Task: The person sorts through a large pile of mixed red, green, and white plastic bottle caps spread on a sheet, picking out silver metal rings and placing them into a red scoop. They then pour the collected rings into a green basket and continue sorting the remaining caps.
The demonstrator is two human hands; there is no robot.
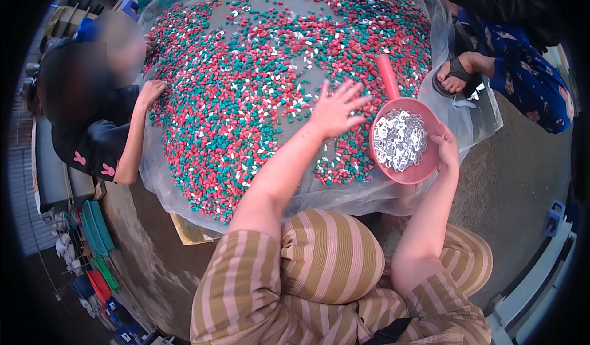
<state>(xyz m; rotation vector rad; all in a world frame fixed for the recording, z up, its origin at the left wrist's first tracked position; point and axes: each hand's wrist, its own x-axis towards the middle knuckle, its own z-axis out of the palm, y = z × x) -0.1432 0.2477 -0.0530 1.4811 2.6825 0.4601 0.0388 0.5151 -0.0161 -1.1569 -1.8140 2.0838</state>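
My left hand [338,109] is over the spread of small pieces, fingers wide apart and nothing held. My right hand [447,150] grips the right rim of a pink plastic dipper [434,172], whose handle points away from me. Inside the dipper lies a heap of small white and clear plastic pieces [400,140]. Around and below both hands, red, green and white small pieces [227,108] cover a clear plastic sheet [439,102]. Whether my left fingertips touch the pieces, I cannot tell.
At the left, a person in dark clothes [92,139] rests a hand [151,90] at the pile's edge. Far right, another person in patterned blue trousers [522,78] has a sandalled foot [453,76] beside the sheet. Teal crates [97,228] stand lower left.
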